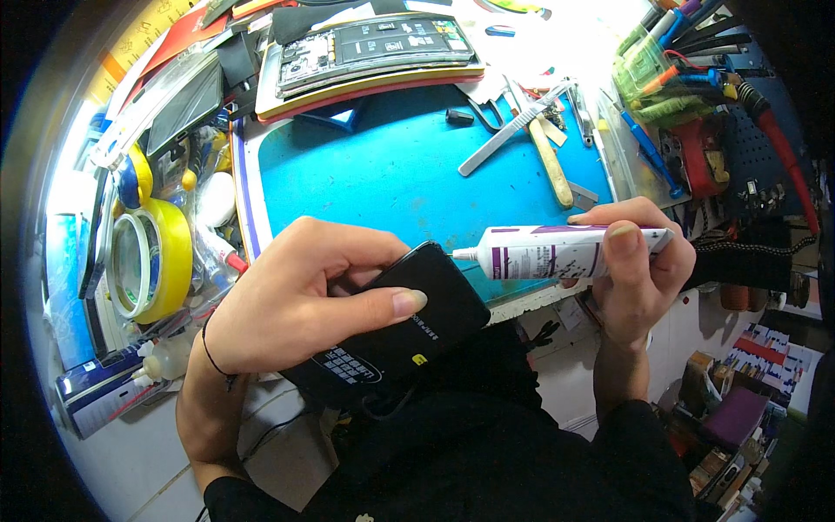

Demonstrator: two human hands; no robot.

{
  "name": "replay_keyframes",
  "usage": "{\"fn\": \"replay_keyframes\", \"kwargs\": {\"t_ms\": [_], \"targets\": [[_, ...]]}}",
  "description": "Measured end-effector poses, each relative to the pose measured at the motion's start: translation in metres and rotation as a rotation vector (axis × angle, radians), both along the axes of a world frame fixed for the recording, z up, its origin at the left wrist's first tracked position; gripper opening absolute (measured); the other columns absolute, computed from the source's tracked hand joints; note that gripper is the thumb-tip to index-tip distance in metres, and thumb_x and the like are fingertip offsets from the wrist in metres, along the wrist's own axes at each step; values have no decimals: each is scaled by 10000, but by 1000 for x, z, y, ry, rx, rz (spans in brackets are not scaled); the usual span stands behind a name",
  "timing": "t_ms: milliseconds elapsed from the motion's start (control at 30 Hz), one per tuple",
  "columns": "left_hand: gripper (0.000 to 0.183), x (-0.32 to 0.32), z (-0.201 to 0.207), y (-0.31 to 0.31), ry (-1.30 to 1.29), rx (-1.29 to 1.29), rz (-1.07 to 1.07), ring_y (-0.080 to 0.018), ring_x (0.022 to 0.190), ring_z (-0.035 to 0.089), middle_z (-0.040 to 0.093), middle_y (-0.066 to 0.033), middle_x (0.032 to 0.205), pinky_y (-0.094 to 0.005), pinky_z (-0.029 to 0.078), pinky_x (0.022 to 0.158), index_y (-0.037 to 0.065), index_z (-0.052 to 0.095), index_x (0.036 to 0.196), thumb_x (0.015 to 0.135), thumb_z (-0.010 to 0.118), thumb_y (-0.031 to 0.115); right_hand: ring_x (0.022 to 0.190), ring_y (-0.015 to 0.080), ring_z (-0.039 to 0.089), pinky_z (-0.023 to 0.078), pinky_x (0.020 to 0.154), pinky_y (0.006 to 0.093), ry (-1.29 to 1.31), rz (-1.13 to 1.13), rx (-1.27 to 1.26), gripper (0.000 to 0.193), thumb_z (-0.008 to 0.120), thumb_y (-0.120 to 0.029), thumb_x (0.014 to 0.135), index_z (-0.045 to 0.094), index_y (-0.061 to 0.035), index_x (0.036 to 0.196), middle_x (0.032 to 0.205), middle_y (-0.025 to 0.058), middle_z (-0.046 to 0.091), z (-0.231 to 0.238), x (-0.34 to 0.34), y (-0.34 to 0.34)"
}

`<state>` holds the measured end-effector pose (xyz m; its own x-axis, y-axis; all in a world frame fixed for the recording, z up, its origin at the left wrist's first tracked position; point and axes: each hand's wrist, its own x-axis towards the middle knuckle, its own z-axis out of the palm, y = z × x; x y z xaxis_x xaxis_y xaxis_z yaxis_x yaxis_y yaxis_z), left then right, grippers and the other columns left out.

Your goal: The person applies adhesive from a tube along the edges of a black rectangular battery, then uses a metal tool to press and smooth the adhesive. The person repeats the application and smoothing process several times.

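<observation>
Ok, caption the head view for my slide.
Left hand holding a flat black device, right hand holding a purple-and-white tube, its nozzle near the device's edge.

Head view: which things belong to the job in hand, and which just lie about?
Apparently in use: black device in the left hand; white tube in the right hand.

Apparently lying about: opened device; yellow tape roll; wooden-handled tool.

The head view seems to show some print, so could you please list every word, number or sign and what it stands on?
I won't copy wording out, but print stands here:
White-and-purple tube, right hand: purple and dark print, mostly too small.
Black flat slab, left hand: pale lettering and a yellow mark.
Blue-and-white container: too blurred.
Opened device: pale print, too small.
</observation>
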<state>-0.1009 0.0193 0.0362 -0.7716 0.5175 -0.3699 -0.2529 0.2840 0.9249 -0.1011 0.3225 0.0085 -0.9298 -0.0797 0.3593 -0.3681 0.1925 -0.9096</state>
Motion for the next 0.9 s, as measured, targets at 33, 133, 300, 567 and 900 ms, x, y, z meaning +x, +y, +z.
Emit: {"fn": "replay_keyframes", "kwargs": {"t_ms": [33,133,300,567,900], "targets": [[308,0,0,0,0,2,2,-52,641,355,419,38,696,-270,280,533,-56,694,966,970,785,238,617,64,597,423,562,224,-3,-2,10,364,710,-332,1009,792,14,929,728,47,725,2,1,1],[295,-1,1,-3,0,-43,-30,-56,641,354,413,33,694,-271,287,538,-53,692,969,972,780,229,682,79,624,448,616,227,34,-50,-45,359,710,-324,1004,790,25,1004,796,69,745,0,3,2],[241,8,16,-1,81,-2,47,-50,650,393,478,19,687,-262,317,553,-43,695,991,967,775,183,795,144,667,515,723,292,161,-53,30,413,731,-249,973,720,37,1271,967,132,760,4,4,-1],[206,26,58,-5,534,-59,339,-54,696,651,728,-76,774,-226,476,616,-32,727,1074,943,771,120,1127,310,589,420,984,453,423,20,847,477,826,-116,823,712,-5,1272,1165,110,734,12,8,-15],[185,27,33,5,1170,-180,415,-306,562,684,668,-152,687,-355,491,513,-5,699,1051,892,784,35,890,229,536,464,751,369,947,-73,846,379,781,-128,865,772,-92,1242,981,51,576,57,7,-62]]}}
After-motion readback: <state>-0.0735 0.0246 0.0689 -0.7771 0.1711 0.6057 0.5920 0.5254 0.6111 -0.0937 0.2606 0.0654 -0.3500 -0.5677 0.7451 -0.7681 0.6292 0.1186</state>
